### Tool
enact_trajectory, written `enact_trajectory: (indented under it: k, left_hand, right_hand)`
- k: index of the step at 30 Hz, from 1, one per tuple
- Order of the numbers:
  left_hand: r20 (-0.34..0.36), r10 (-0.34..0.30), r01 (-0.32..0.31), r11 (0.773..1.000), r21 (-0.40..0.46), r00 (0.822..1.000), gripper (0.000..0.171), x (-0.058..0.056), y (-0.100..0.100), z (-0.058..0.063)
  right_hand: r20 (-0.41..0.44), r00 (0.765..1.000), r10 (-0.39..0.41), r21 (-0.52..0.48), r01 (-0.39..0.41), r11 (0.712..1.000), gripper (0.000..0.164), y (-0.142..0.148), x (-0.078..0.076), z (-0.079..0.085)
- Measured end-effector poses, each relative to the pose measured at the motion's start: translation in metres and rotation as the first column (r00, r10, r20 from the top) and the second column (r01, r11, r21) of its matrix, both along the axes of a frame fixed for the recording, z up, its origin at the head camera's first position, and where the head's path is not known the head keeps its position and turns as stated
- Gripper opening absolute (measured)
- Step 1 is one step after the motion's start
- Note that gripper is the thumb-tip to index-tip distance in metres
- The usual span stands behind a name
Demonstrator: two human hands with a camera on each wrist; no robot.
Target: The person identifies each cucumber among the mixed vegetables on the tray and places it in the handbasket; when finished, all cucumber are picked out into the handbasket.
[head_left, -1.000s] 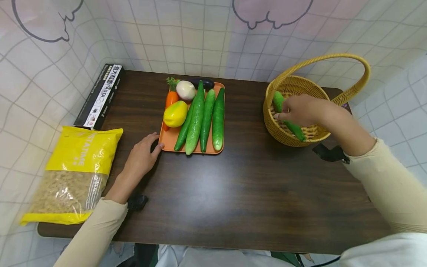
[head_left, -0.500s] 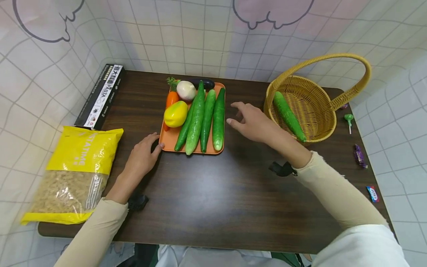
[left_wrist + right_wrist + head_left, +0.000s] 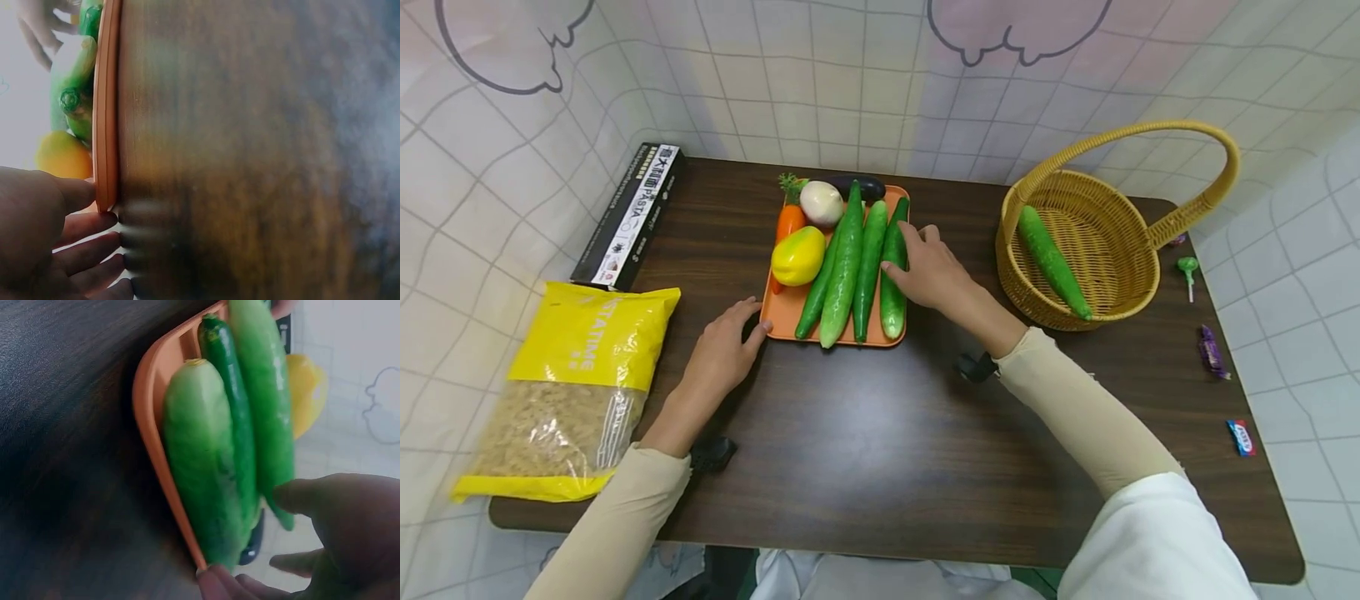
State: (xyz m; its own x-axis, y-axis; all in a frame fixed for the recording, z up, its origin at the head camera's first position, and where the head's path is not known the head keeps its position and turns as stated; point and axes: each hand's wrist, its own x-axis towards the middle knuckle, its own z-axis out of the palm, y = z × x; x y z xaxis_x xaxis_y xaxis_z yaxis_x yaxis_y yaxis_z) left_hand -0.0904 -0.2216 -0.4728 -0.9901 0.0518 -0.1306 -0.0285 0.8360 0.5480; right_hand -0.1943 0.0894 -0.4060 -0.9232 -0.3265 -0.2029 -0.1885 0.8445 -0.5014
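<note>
A crinkled, half-clear yellow bag [image 3: 568, 392] lies by the near left corner of a wood-grained counter [image 3: 880, 433]. Farther in, a person's left hand [image 3: 724, 343], fingers relaxed, touches the near left corner of a smooth orange tray [image 3: 785, 321]. The right hand [image 3: 931, 271], over the basket a second ago, has crossed to the tray's right edge, its grip apart around the rightmost cucumber [image 3: 892, 308] without closing on it; the work, it appears, is back at the tray. Three other cucumbers [image 3: 842, 283], long and bumpy, lie alongside, beside a waxy yellow pepper [image 3: 798, 256]. Toward the counter's far right corner, a woven, arch-handled basket [image 3: 1120, 250] holds a single cucumber [image 3: 1054, 262], left there as the hand moved off. A flat black box [image 3: 625, 217] lies at the far left corner.
</note>
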Motion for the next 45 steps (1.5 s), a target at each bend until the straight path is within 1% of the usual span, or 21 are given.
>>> enact_trajectory:
  k: [5,9,16,26,32,40,43,45]
  left_hand:
    - [0.003,0.002,-0.002,1.0,-0.001,1.0,0.057,0.0,0.0,0.0]
    - [0.01,0.003,-0.003,1.0,0.001,1.0,0.057,-0.002,0.002,0.0]
    - [0.011,0.006,-0.006,1.0,0.005,1.0,0.057,-0.001,0.003,0.002]
    - [0.007,0.011,-0.011,1.0,-0.002,1.0,0.057,-0.001,0.002,0.001]
    - [0.008,0.013,-0.013,1.0,-0.001,1.0,0.057,-0.001,0.002,0.001]
    - [0.004,0.012,-0.012,1.0,0.004,1.0,0.057,0.0,0.001,0.001]
    - [0.006,0.012,-0.012,1.0,0.005,1.0,0.056,0.0,0.001,0.0]
    - [0.009,0.011,-0.011,1.0,0.007,1.0,0.056,0.0,0.001,0.0]
  right_hand:
    - [0.051,0.998,-0.036,-0.03,0.038,0.999,0.084,-0.006,-0.008,-0.013]
    - [0.065,0.997,-0.05,-0.02,0.052,0.998,0.088,-0.01,-0.009,-0.017]
    - [0.089,0.994,-0.067,0.03,0.065,0.997,0.09,-0.016,-0.007,-0.014]
    - [0.128,0.989,-0.072,0.089,0.061,0.994,0.099,-0.02,-0.007,-0.016]
    - [0.173,0.98,-0.094,0.133,0.072,0.989,0.098,-0.023,-0.007,-0.015]
    - [0.159,0.981,-0.11,0.197,0.078,0.977,0.094,-0.033,-0.006,-0.01]
    - [0.155,0.982,-0.109,0.197,0.077,0.977,0.092,-0.034,-0.006,-0.009]
    - [0.171,0.98,-0.107,0.188,0.074,0.979,0.092,-0.032,-0.007,-0.008]
